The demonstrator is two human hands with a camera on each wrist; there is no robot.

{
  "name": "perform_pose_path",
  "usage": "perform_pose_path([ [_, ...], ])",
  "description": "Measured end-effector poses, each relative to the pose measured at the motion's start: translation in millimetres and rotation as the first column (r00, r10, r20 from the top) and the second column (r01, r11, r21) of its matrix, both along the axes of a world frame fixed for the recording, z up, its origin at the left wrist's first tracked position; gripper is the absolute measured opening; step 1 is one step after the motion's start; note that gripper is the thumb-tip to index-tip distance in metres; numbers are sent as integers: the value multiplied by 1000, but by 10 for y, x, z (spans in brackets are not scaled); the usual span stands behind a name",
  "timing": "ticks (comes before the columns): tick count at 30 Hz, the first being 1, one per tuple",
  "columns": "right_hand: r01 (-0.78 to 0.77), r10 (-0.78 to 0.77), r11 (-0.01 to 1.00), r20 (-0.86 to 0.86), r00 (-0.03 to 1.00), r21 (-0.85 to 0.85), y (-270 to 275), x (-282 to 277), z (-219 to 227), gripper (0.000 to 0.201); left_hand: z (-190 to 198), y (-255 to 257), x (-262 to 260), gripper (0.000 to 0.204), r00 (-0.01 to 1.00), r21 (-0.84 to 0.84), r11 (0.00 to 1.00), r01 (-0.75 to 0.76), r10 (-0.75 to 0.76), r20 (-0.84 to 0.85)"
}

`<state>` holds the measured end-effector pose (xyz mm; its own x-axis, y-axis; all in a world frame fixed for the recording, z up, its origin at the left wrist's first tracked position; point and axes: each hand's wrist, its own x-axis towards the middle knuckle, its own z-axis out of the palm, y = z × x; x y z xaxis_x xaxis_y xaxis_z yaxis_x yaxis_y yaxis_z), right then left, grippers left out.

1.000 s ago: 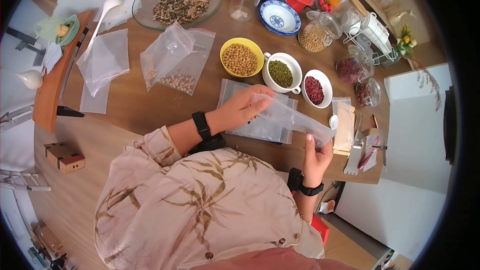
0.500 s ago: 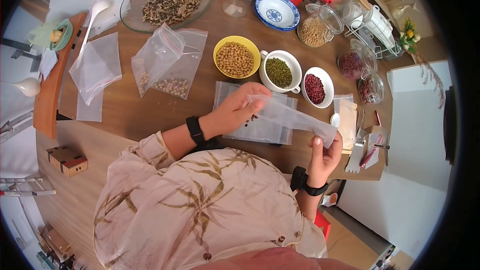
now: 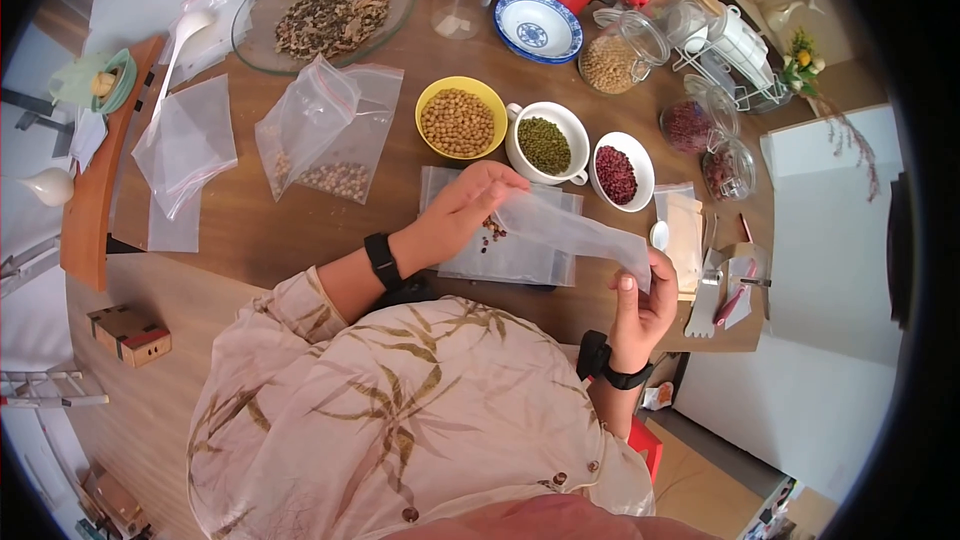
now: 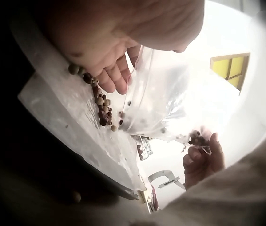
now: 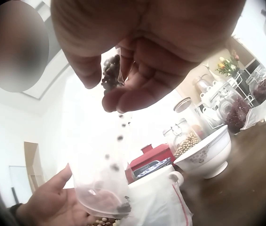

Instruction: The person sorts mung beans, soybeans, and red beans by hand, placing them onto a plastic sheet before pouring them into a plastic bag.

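A clear plastic bag slants between both hands, lower at its mouth than at its bottom corner in the right wrist view. My right hand pinches that corner between thumb and fingers, where a clump of dark beans sits. Several beans tumble down inside the bag. At the mouth end, my left hand lies beside the plastic, its fingers extended in the left wrist view. Mixed brown and tan beans lie near that hand on flat plastic bags on the table.
Behind the hands stand a yellow bowl of tan beans, a white two-handled bowl of green beans and a white bowl of red beans. Left lie a bean-filled bag and stacked bags. Glass jars stand right.
Both hands keep the slanted bag between them. More beans show on the flat bags beside the left hand than a second ago. The right hand has risen slightly against the table.
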<state>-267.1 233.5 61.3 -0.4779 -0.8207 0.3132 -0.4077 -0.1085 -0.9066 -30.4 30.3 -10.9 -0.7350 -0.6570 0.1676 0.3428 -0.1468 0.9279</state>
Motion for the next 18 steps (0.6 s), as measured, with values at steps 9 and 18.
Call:
perform_pose_path([
  [9, -70, 76, 991, 45, 996, -113, -47, 42, 67, 37, -72, -21, -19, 42, 1000, -44, 999, -10, 11, 12],
  [18, -98, 96, 990, -20, 995, -104, -49, 6, 61, 30, -58, -23, -15, 40, 998, -60, 998, -36, 39, 46],
])
